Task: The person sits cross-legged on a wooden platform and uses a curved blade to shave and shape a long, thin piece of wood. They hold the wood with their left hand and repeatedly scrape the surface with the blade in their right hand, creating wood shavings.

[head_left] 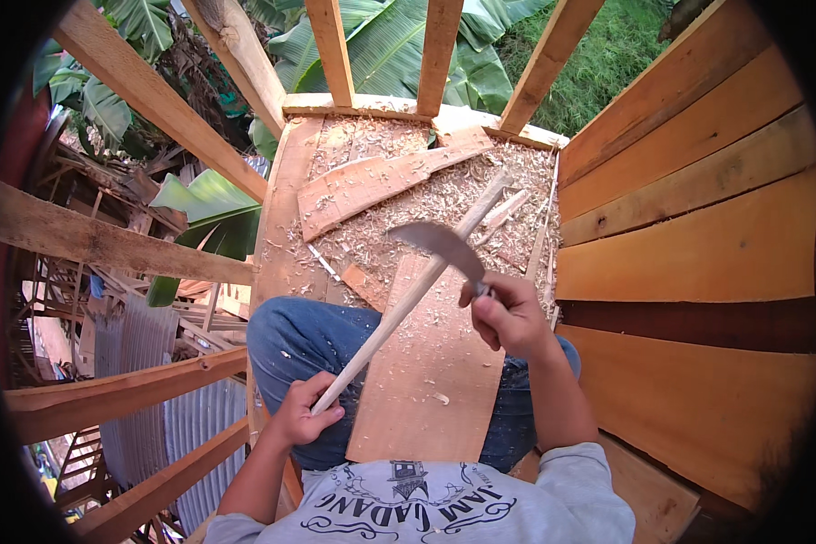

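Observation:
A long pale wooden stick slants up and to the right from my lap. My left hand is closed around its lower end. In my right hand is a sickle with a curved, dark blade, and my fingers wrap its handle, so most of that handle is hidden. The blade crosses the stick at its upper half; whether it touches the wood I cannot tell. Beneath the stick, a flat wooden board lies across my lap between my knees.
Wood shavings cover the plank floor ahead, with a broad offcut and smaller scraps on them. A plank wall closes the right side. Open rails and posts border the left and far sides. Corrugated sheets lie below, left.

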The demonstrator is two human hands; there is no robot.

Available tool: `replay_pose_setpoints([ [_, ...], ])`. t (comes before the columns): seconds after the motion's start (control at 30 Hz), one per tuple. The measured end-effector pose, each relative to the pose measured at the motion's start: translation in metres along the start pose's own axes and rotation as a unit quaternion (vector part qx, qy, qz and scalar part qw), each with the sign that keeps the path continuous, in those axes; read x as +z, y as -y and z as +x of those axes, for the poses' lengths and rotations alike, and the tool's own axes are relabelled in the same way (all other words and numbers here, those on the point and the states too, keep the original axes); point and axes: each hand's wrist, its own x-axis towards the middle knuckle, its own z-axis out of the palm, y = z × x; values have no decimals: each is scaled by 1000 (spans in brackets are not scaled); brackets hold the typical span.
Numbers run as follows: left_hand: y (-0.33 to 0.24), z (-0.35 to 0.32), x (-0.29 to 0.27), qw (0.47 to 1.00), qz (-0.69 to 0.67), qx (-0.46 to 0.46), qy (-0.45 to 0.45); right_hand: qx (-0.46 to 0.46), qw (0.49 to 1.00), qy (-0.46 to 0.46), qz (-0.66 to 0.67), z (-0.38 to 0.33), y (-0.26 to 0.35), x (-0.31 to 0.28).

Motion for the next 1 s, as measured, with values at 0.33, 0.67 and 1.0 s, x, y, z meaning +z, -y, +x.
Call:
replay_pose_setpoints([
  [0.33,0,-2,-1,1000,7,7,-5,-62,997,12,-39,10,5,6],
  [0.67,-7,1,1,1000,1,-5,0,-2,992,-102,74,9,-9,-32],
  [1.0,-3,-4,2,1000,22,-14,1,-71,920,-295,249,1,-15,-43],
])
